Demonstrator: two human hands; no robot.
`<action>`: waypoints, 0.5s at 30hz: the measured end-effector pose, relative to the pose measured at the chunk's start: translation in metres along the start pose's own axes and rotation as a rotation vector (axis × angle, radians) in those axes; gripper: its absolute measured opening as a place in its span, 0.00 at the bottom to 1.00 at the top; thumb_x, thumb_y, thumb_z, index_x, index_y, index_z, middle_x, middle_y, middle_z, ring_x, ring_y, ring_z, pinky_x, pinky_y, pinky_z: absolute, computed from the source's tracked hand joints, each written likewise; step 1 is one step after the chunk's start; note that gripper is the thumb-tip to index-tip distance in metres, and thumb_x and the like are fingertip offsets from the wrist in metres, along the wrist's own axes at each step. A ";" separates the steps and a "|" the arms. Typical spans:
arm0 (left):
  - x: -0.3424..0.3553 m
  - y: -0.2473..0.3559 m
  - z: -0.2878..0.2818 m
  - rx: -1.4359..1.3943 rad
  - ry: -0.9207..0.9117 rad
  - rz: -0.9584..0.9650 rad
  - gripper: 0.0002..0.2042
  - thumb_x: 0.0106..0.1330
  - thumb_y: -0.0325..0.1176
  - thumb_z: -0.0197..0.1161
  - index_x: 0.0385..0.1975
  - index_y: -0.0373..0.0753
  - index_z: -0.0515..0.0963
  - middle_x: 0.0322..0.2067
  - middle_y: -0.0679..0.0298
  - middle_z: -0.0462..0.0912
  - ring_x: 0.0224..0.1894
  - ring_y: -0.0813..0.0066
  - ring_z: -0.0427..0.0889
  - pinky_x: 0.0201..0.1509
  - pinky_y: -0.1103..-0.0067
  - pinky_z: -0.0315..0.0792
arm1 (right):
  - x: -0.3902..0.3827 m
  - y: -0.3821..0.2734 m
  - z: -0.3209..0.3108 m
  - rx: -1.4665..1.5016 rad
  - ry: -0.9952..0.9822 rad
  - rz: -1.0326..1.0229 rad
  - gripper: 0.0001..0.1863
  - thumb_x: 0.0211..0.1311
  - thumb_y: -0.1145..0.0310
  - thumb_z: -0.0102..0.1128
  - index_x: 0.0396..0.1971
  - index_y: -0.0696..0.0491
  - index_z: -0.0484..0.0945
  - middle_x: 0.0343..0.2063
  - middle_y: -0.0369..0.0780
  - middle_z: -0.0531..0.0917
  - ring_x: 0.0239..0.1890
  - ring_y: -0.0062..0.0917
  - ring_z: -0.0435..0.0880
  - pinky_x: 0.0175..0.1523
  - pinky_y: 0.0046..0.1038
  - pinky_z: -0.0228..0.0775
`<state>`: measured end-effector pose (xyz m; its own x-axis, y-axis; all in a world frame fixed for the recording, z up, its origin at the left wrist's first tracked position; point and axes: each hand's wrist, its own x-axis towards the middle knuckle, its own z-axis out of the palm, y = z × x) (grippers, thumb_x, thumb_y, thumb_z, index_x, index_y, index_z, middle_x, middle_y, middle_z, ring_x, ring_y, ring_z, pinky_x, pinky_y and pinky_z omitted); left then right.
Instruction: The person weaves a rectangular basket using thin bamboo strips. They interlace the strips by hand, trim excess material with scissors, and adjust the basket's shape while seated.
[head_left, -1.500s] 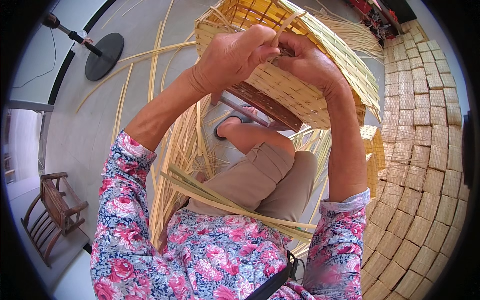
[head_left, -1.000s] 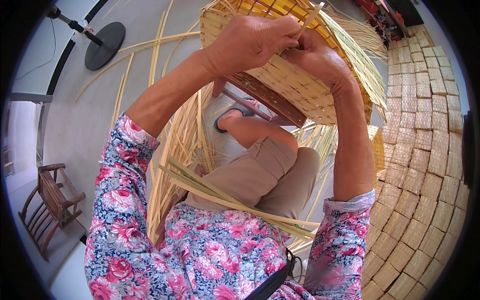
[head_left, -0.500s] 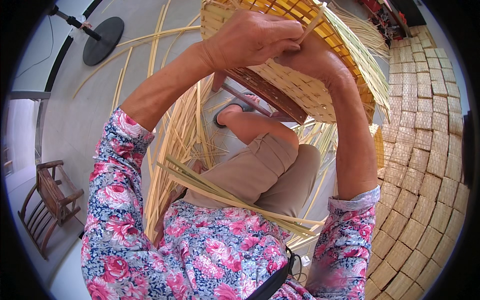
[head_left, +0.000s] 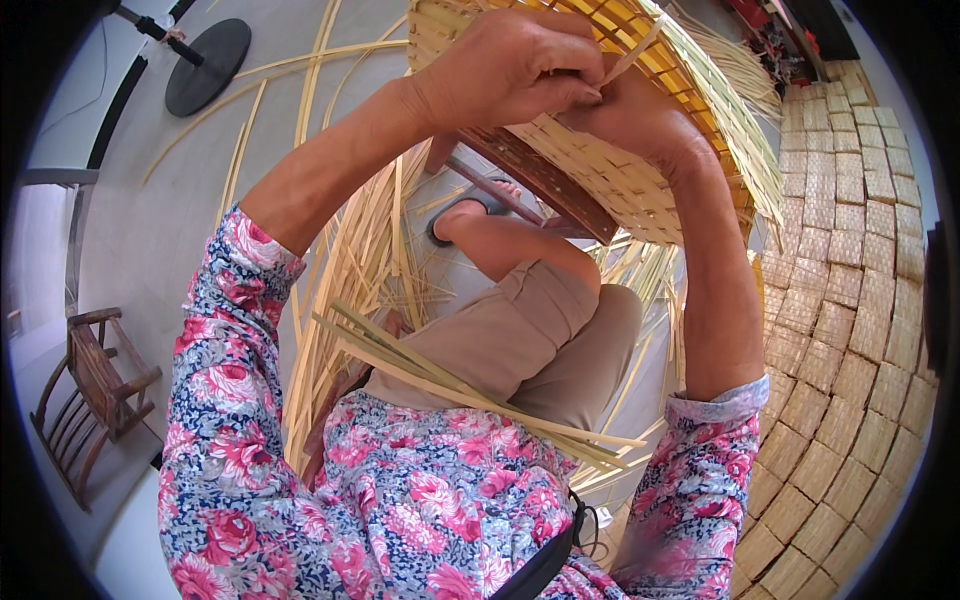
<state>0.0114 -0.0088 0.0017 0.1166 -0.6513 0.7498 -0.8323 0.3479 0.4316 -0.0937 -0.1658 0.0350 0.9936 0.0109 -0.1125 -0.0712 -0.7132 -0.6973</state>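
A woven bamboo basket (head_left: pixel 600 185) rests tilted at the top, pale outside with yellow slats inside. My left hand (head_left: pixel 520 72) is closed at its upper part, thumb and forefinger pinching a thin bamboo strip (head_left: pixel 636 52) that slants up to the right. Close against it, my right hand (head_left: pixel 645 118) bends over the basket and is closed on its woven wall. The left hand hides most of the right fingers. Under the basket shows a dark wooden bench (head_left: pixel 540 172). Several loose bamboo strips (head_left: pixel 450 385) lie across my lap.
Long bamboo strips (head_left: pixel 345 270) lie heaped on the floor to the left of my legs. A small wooden chair (head_left: pixel 100 375) stands at the far left, near a round black stand base (head_left: pixel 208 68). Rows of woven rectangular pieces (head_left: pixel 840 350) cover the right side.
Both hands stay together at the basket, the left still pinching the strip. The strip's free end has shifted slightly right and down. The whole view has moved slightly.
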 end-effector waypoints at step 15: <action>0.011 0.011 -0.005 -0.082 -0.009 -0.015 0.02 0.54 0.24 0.63 0.26 0.34 0.78 0.28 0.57 0.77 0.34 0.58 0.79 0.38 0.69 0.73 | 0.000 -0.001 -0.012 0.201 -0.243 0.247 0.20 0.49 0.70 0.64 0.46 0.54 0.81 0.40 0.36 0.85 0.42 0.21 0.82 0.51 0.25 0.71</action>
<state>0.0061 -0.0089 0.0170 0.1230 -0.6628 0.7386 -0.7836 0.3918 0.4822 -0.0925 -0.1734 0.0441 0.8965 0.0391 -0.4413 -0.3448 -0.5638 -0.7505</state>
